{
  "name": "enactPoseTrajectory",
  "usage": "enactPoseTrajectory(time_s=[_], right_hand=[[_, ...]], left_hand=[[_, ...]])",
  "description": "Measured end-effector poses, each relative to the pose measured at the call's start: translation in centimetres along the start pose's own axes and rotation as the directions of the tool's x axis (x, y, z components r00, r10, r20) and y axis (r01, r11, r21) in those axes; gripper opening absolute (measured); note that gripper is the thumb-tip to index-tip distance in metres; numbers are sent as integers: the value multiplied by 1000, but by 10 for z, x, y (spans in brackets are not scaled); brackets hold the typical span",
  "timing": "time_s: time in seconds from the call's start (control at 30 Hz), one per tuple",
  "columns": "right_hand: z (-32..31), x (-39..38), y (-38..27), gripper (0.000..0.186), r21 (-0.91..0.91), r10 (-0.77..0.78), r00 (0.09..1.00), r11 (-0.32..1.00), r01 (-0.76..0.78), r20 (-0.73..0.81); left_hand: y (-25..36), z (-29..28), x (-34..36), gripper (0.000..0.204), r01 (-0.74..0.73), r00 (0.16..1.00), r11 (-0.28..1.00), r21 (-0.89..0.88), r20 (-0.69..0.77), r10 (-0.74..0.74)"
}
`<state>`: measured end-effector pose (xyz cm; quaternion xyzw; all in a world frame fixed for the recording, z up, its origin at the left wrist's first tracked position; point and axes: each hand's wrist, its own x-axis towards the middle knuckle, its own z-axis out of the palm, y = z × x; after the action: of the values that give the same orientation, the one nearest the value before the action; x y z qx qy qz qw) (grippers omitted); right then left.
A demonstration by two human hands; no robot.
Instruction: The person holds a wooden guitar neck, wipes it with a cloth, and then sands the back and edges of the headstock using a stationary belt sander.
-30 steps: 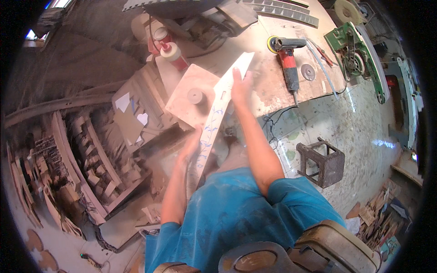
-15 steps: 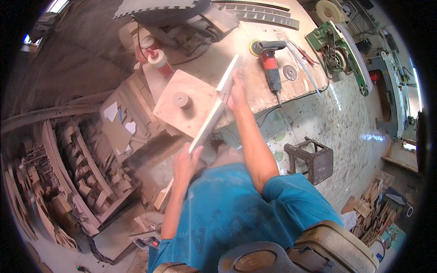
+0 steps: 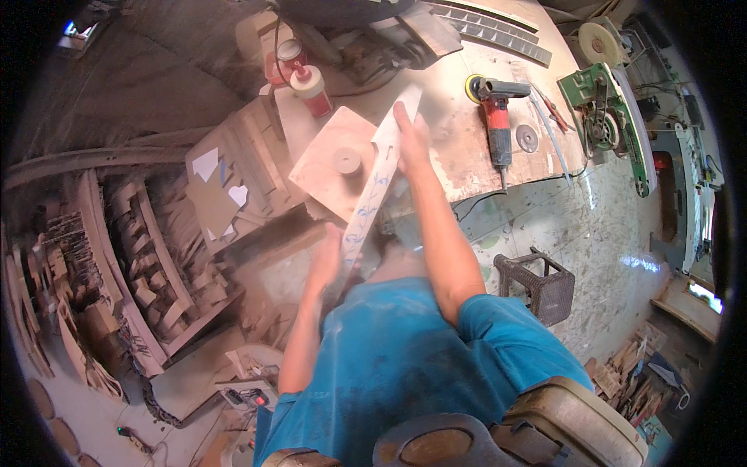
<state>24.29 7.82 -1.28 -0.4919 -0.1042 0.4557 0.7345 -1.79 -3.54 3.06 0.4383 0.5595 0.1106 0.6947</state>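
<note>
A long, narrow piece of pale wood point(image 3: 379, 177) with blue marks on its face lies slanted between my two hands. Around its upper end my right hand point(image 3: 415, 142) is closed, the thumb resting on the broad face. Lower down, my left hand point(image 3: 331, 243) grips the near part from the left; some of its fingers are hidden. Beside the wood's left edge is a square wooden plate point(image 3: 323, 152) with a round sanding drum point(image 3: 347, 160) standing up from its middle. A small gap shows between wood and drum.
On the bench lie a red and black angle sander point(image 3: 496, 124), a round disc point(image 3: 527, 138) and pliers point(image 3: 556, 115). A glue bottle point(image 3: 311, 89) stands behind the plate. A green belt machine point(image 3: 603, 117) is at right, above a dark stool point(image 3: 541, 288). Wood offcuts point(image 3: 156, 288) fill the left.
The wood has turned from its narrow edge to its broad marked face. Both hands have moved with it, the left one upward. The whole view has shifted a little.
</note>
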Motion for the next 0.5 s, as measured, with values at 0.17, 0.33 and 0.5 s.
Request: enactPoseTrajectory(time_s=[0.17,0.33,0.5], right_hand=[[10,4,8,47,3,25,1000,1000,-25,-17],[10,15,22,53,-152,34,997,987,-44,-70],[16,6,17,42,-90,31,997,995,-38,-72]], left_hand=[[5,-7,25,59,119,981,959,-256,180,-74],[23,-5,31,47,158,975,963,-220,186,-118],[23,-8,37,42,213,957,946,-246,245,-152]])
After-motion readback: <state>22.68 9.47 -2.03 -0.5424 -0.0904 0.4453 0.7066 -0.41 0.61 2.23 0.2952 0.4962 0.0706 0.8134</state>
